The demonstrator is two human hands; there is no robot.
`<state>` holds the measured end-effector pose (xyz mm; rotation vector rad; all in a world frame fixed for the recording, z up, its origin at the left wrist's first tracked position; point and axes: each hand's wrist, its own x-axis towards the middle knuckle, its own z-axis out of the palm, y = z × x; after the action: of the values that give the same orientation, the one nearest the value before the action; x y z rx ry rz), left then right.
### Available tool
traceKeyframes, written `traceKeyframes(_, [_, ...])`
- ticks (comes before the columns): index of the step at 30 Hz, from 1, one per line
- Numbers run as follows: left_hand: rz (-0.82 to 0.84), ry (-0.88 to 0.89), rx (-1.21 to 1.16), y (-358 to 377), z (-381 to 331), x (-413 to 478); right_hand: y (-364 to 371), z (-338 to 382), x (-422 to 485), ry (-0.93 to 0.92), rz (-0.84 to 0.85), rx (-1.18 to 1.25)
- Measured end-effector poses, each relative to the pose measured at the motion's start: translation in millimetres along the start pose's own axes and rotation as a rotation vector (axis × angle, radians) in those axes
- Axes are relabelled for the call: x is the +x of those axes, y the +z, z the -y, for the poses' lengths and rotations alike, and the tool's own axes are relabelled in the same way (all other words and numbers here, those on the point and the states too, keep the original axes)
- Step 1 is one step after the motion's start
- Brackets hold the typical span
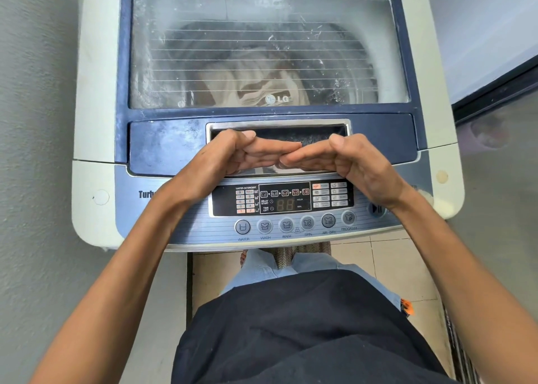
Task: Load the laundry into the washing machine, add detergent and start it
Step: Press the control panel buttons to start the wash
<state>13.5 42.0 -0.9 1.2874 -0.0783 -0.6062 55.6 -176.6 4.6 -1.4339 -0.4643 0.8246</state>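
Both flat, empty hands — left hand (233,153), right hand (346,159) — resting on closed blue glass-windowed lid (163,148) near silver recessed handle (278,124); press evenly, confirm latch, then reach round start button (376,209).

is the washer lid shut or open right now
Shut. The lid lies flat on the washing machine, and the laundry shows only through its glass. Both hands, left hand and right hand, rest by its handle recess.

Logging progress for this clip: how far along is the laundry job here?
Done: beige laundry lies in the drum, seen through the closed glass lid. Detergent: cannot tell. In hand: the left hand and right hand rest empty, fingertips meeting, on the lid's front edge by the handle recess. Left: starting; the start/pause button is untouched, though the control panel is lit.
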Motion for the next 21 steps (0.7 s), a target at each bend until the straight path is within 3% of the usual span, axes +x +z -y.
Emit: traceKeyframes(21, [-0.093,0.093,0.112,6.4,1.7,4.0,4.4,5.4,4.6,0.010,-0.108,-0.075])
